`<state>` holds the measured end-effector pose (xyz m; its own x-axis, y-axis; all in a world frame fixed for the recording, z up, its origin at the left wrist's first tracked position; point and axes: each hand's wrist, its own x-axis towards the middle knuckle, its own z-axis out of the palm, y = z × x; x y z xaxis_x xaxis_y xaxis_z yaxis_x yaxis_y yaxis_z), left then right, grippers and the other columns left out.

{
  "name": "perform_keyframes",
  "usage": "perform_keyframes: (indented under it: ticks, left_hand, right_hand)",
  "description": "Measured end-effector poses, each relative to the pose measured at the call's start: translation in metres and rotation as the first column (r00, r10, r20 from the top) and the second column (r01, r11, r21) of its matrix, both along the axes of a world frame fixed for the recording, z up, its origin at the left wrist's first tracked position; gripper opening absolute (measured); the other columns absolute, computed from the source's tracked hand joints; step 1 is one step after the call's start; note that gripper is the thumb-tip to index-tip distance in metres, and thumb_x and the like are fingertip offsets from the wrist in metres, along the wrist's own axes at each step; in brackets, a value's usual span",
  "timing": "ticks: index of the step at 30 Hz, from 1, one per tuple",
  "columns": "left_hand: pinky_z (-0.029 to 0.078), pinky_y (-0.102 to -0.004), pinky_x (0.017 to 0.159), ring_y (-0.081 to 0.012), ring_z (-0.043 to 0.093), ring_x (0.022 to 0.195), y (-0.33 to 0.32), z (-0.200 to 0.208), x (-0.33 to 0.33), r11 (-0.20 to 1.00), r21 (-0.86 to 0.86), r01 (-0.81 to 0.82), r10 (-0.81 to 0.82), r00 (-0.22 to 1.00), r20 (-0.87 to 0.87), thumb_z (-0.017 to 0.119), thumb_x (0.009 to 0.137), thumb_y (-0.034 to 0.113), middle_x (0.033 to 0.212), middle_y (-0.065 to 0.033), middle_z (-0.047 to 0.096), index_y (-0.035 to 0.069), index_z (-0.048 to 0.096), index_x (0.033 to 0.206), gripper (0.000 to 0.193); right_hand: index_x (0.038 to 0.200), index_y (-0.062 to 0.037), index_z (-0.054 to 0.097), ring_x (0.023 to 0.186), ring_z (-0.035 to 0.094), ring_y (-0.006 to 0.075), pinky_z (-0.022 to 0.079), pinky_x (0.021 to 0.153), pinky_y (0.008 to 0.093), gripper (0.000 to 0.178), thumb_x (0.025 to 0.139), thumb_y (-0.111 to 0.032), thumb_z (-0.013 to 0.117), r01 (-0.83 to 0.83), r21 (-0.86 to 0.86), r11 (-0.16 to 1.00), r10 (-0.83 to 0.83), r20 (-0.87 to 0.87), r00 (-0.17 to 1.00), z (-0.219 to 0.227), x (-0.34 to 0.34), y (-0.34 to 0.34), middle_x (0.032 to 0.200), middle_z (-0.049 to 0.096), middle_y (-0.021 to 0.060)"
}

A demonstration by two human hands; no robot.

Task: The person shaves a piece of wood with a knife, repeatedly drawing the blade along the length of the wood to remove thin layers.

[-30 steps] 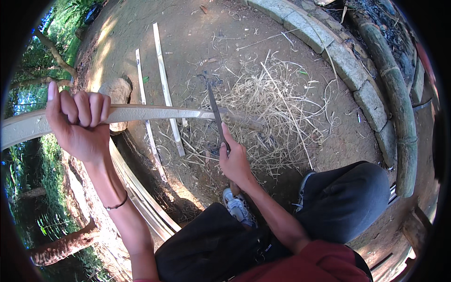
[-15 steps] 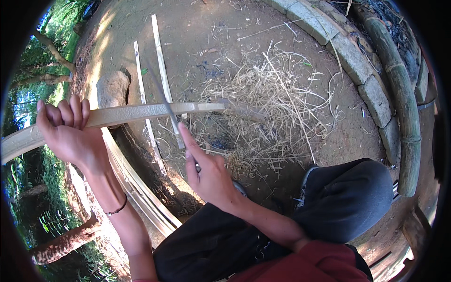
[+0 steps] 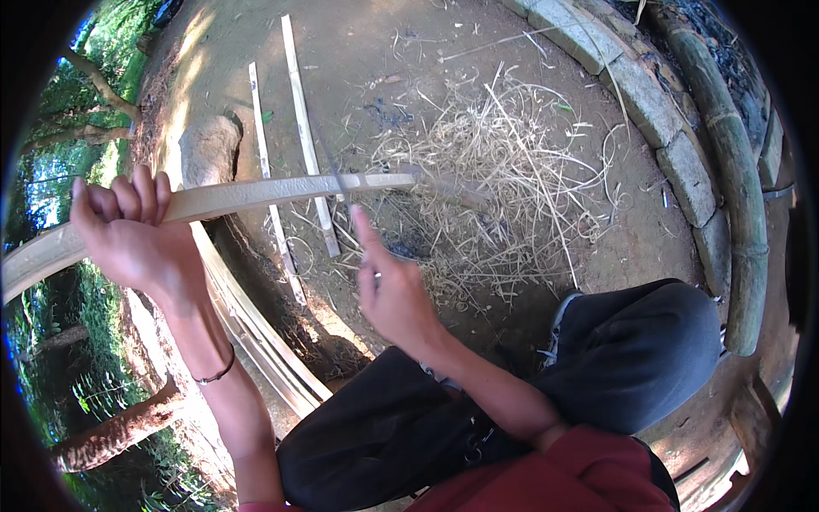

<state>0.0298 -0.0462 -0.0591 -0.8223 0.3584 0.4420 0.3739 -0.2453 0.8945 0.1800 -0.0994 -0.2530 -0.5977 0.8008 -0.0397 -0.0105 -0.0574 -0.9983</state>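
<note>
My left hand [image 3: 141,235] is wrapped round a long, pale bamboo strip [image 3: 247,196], which runs from the left rim across to the middle of the view. In my right hand [image 3: 392,299] is a knife, its index finger stretched along the back. The thin blade [image 3: 328,154] is smeared by motion and crosses the strip near its far right end; whether it bites into the surface I cannot tell. Most of the knife's handle is hidden in my fist. Beyond the strip's end lies a heap of curly shavings [image 3: 503,162] on the ground.
Two narrow slats [image 3: 299,102] lie on the dirt ahead. More split strips [image 3: 256,333] are stacked beside my left leg, near a stone [image 3: 209,152]. A curved block edging [image 3: 648,107] and a thick bamboo pole [image 3: 740,196] border the right side.
My right hand and the knife have slid right along the strip, toward its end, and slightly up. My left hand keeps its grip with little movement. The whole view has shifted slightly.
</note>
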Motion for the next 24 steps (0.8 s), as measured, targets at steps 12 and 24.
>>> perform_keyframes:
  ticks: [12,24]
  left_hand:
    - [0.023,-0.0297,0.054,-0.0132,0.017,0.056,0.001,-0.001,0.003,0.999,-0.005,0.039,-0.039,0.999,-0.007,0.043,0.102,0.022,0.059,0.0012,0.015,0.015,0.020,0.068,0.041]
    - [0.015,-0.0301,0.051,-0.0121,0.013,0.055,0.013,-0.001,0.016,1.000,-0.006,-0.023,0.022,0.999,-0.040,0.044,0.100,0.023,0.057,0.0020,0.011,0.016,0.018,0.066,0.043]
  right_hand:
    - [0.153,-0.0082,0.032,0.040,0.054,0.0251,0.043,0.044,0.0374,0.067,0.090,0.005,0.050,0.042,0.046,0.998,-0.043,0.021,0.999,-0.009,0.004,0.009,0.055,0.056,0.0168]
    - [0.152,-0.0047,0.033,0.044,0.059,0.0208,0.044,0.044,0.0366,0.065,0.089,0.006,0.050,0.066,-0.051,0.997,-0.065,0.024,0.998,0.000,0.009,0.007,0.057,0.058,0.0168]
